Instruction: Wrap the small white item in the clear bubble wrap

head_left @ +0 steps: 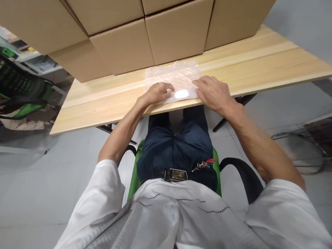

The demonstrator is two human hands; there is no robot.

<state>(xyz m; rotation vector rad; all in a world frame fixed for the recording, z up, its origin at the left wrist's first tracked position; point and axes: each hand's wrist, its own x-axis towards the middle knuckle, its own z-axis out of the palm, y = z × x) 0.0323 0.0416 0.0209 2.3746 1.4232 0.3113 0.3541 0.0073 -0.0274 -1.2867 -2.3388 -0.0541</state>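
Note:
A translucent, wrinkled plastic sheet lies at the table's front edge, between my hands. On its near part is a bright white rounded patch; whether this is an object or glare I cannot tell. My left hand rests on the sheet's left side, its fingers loosely bent and the index finger and thumb apart. Over the right edge lies my right hand, with its index finger and thumb reaching onto the plastic, also apart. The undersides of both hands are hidden.
Several brown cardboard boxes stand stacked along the back of the wooden table. I sit on a green chair with black armrests. Another chair is at the left, and cables lie on the floor at the right.

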